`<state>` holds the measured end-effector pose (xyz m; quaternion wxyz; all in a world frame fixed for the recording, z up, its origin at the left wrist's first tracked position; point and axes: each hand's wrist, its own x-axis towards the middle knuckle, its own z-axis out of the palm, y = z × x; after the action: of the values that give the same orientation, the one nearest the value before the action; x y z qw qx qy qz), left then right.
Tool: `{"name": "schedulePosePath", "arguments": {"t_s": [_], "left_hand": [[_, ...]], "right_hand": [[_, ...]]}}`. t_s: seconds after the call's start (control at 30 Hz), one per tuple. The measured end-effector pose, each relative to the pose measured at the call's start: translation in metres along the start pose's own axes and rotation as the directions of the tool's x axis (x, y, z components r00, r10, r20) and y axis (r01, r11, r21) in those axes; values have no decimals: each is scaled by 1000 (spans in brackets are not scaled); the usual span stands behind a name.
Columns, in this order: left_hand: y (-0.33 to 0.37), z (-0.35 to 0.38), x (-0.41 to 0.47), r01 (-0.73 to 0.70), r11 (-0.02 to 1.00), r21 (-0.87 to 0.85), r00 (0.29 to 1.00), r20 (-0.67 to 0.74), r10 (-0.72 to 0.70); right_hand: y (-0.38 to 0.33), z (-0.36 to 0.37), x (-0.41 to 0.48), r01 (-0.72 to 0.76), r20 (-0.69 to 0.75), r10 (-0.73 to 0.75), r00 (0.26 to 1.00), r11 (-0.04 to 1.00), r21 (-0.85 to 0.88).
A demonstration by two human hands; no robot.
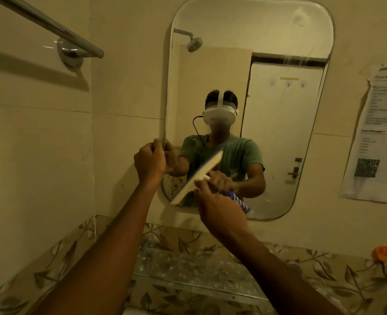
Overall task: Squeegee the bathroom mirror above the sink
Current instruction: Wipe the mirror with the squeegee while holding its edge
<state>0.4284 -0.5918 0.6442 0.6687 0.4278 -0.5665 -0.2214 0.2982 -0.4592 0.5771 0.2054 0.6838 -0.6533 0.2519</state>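
A tall mirror (278, 42) with rounded corners hangs on the beige wall ahead. My right hand (219, 208) grips the blue-and-white striped handle of a squeegee (197, 178). Its pale blade lies tilted against the lower left part of the glass, one end up to the right, the other down near the mirror's bottom edge. My left hand (150, 161) is closed at the mirror's left edge; I cannot tell whether it pinches the rim or holds nothing. Faint streaks show near the mirror's top right.
A chrome towel bar (51, 23) juts from the wall at the upper left. A paper notice (376, 137) hangs to the right of the mirror. Below runs a glass shelf (188, 267) over leaf-patterned tiles, with an orange object (384, 253) at the far right.
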Motion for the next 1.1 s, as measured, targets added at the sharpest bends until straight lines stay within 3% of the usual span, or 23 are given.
{"name": "schedulePosePath", "arguments": {"t_s": [0.13,0.27,0.4,0.5,0.7,0.9,1.1], "left_hand": [[0,-1,-2,19,1000,6,1000,-4,-19],[-7,-2,-5,112,991,-69,993,-26,-114],[-10,-1,-5,119,987,-108,992,-19,-122],[-7,2,-11,79,995,-67,995,-55,-82],[-4,1,-16,57,998,-7,996,-68,-58],[-5,0,-11,78,997,-21,995,-53,-79],[-4,1,-15,66,998,-2,996,-60,-66]], "right_hand": [[-9,7,15,84,56,-78,995,989,-123],[41,5,-20,123,172,-97,980,982,-143],[102,-7,-67,98,213,-38,976,955,-279],[108,-19,-80,62,275,29,961,947,-317],[73,-17,-27,146,105,-124,987,961,-233],[78,-10,-34,-50,35,52,998,996,-68],[92,10,-95,-198,157,205,966,978,-58]]}}
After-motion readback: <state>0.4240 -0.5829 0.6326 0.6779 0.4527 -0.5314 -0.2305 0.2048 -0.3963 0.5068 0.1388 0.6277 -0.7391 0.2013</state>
